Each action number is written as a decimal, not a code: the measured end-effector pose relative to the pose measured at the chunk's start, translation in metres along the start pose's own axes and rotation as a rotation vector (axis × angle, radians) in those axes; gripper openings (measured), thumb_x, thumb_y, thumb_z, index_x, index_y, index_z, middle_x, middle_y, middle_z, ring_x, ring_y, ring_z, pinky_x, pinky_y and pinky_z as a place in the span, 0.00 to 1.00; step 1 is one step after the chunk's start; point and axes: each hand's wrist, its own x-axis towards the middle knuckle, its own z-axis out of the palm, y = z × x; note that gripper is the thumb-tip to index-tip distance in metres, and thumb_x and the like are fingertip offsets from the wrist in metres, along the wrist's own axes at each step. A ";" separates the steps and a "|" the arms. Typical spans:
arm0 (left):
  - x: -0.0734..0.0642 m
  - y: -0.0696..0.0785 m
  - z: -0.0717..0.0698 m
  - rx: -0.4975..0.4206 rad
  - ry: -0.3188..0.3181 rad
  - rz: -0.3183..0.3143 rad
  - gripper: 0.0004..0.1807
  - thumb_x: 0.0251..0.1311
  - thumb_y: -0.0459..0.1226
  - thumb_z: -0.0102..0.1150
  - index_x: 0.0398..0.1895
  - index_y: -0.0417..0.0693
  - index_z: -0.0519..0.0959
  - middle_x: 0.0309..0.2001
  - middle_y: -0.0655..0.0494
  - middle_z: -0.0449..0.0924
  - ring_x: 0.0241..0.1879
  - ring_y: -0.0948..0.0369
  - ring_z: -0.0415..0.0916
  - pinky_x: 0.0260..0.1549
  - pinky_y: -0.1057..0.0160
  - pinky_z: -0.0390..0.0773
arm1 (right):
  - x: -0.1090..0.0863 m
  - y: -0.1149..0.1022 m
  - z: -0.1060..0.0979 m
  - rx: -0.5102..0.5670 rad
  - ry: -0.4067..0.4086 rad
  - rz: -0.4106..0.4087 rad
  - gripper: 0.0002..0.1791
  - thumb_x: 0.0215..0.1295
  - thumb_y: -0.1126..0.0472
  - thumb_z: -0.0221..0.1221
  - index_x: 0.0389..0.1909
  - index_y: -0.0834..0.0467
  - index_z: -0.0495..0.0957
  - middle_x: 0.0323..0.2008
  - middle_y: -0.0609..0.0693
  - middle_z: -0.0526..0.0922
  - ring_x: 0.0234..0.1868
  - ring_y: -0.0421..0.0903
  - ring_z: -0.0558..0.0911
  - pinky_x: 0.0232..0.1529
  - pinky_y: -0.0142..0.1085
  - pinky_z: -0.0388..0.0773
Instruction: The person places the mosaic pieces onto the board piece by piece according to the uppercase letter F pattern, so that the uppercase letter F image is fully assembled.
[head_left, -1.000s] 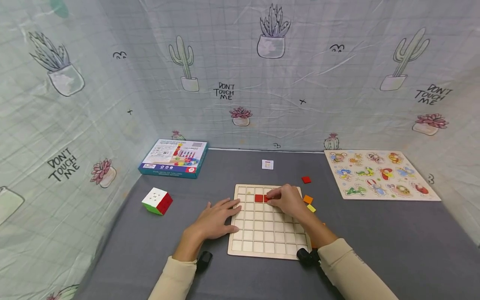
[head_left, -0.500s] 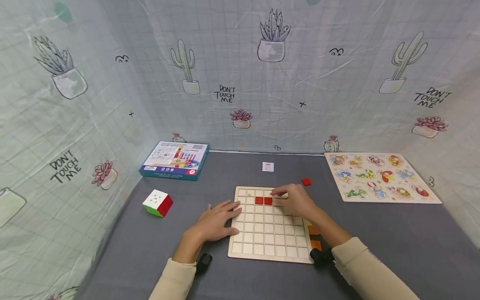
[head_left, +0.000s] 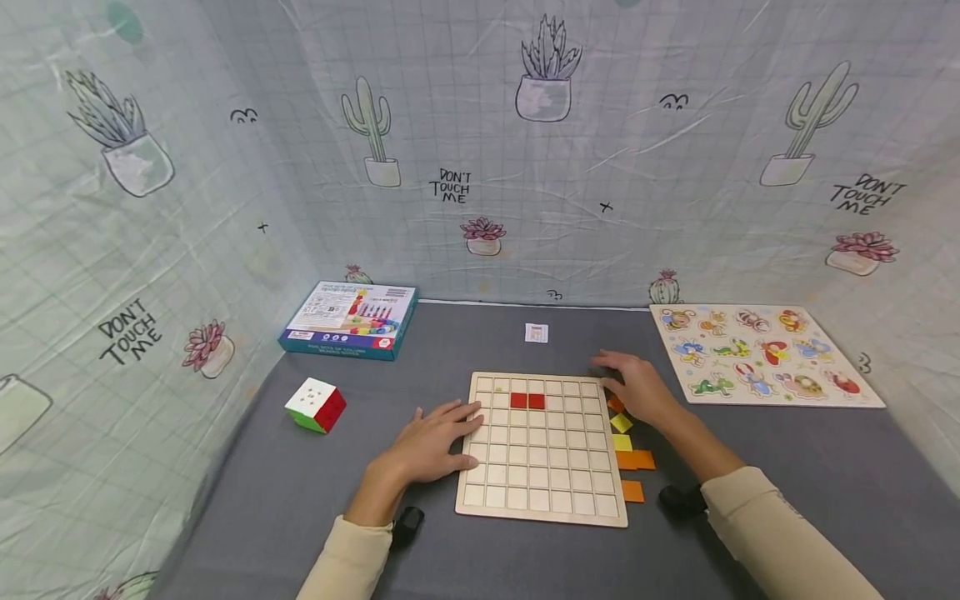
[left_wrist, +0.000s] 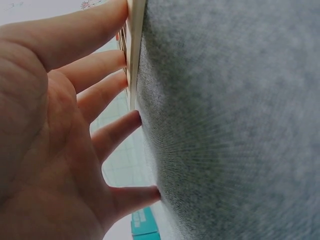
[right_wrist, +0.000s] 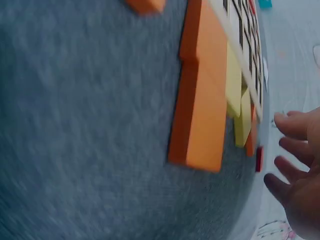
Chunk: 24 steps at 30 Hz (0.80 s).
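Observation:
A wooden grid board [head_left: 540,517] lies on the cloth, with two red square tiles [head_left: 527,402] side by side in its second row. My left hand [head_left: 431,442] rests at the board's left edge, fingers spread; in the left wrist view, the thumb [left_wrist: 75,32] and some fingertips touch the rim. Beyond the board's top right corner, my right hand [head_left: 637,387] reaches with loosely bent, parted fingers that hold nothing. Near those fingers in the right wrist view is a loose red tile [right_wrist: 259,159], which the hand covers in the head view.
Orange tiles [head_left: 636,460] and yellow tiles [head_left: 622,423] lie along the board's right side. A small printed card [head_left: 536,333] is behind the board. A puzzle cube [head_left: 315,406] and a flat box [head_left: 348,321] stand left; an insect picture board [head_left: 765,354] lies right.
My right hand has let go of the second red tile, now in its square, and moved right and away toward the loose red tile. The left hand stays at the board.

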 end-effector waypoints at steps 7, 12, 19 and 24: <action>0.001 -0.003 0.003 0.025 -0.001 0.001 0.37 0.65 0.52 0.65 0.76 0.58 0.68 0.80 0.61 0.60 0.81 0.50 0.54 0.73 0.24 0.51 | 0.006 0.016 0.003 -0.045 -0.027 0.045 0.28 0.71 0.71 0.58 0.71 0.67 0.68 0.72 0.73 0.66 0.70 0.73 0.69 0.67 0.65 0.71; 0.001 -0.003 0.003 0.021 -0.002 -0.001 0.37 0.64 0.52 0.65 0.75 0.57 0.69 0.80 0.61 0.61 0.81 0.50 0.54 0.72 0.24 0.51 | 0.009 0.021 0.005 -0.093 -0.029 0.045 0.29 0.69 0.70 0.60 0.71 0.67 0.69 0.70 0.73 0.68 0.69 0.73 0.71 0.67 0.65 0.69; 0.000 0.000 0.001 0.017 -0.005 -0.009 0.37 0.64 0.52 0.65 0.75 0.57 0.68 0.80 0.60 0.61 0.81 0.49 0.54 0.73 0.25 0.50 | 0.013 0.023 0.005 -0.112 -0.024 0.099 0.27 0.71 0.66 0.60 0.70 0.65 0.71 0.69 0.70 0.72 0.67 0.72 0.73 0.67 0.64 0.70; 0.000 0.000 0.000 0.014 -0.008 -0.011 0.37 0.65 0.52 0.65 0.76 0.57 0.68 0.80 0.61 0.60 0.81 0.50 0.54 0.73 0.24 0.50 | 0.010 0.027 0.006 -0.107 0.020 0.092 0.22 0.71 0.66 0.61 0.64 0.67 0.77 0.64 0.68 0.78 0.63 0.70 0.78 0.64 0.62 0.74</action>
